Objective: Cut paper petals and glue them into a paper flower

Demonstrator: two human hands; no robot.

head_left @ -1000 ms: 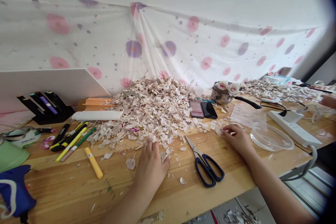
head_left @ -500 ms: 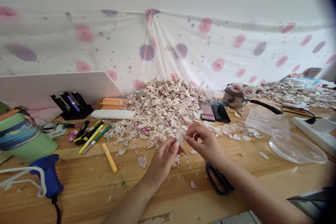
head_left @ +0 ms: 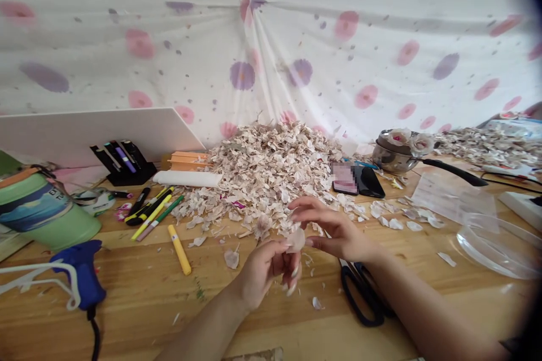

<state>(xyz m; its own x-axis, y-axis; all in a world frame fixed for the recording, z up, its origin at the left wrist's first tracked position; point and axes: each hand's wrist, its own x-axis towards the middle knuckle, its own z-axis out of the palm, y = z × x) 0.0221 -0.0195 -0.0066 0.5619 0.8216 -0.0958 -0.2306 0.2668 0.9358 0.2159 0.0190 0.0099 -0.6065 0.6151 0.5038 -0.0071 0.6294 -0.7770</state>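
A pale, thin dried petal (head_left: pixel 296 240) is pinched between the thumb and fingers of my left hand (head_left: pixel 266 271), above the front of the wooden table. My right hand (head_left: pixel 339 231) hovers just right of the petal, its thumb and fingers apart with nothing visible between them. Behind both hands rises a large heap of dried petals (head_left: pixel 271 169). Black-handled scissors (head_left: pixel 364 299) lie under my right forearm, partly covered by it. A loose petal (head_left: pixel 231 259) rests on the wood left of my left hand.
At the left lie a blue glue gun (head_left: pixel 80 276), a yellow marker (head_left: pixel 179 250) and a green container (head_left: pixel 46 208). To the right are phones (head_left: pixel 368 181), a pan (head_left: pixel 396 158) bearing petal flowers, a clear dish (head_left: pixel 478 259) and a white power strip (head_left: pixel 523 208).
My right hand's fingers have spread and come away from the petal, which stays in my left hand. My left hand has turned and its fingers curl lower. The view has shifted slightly.
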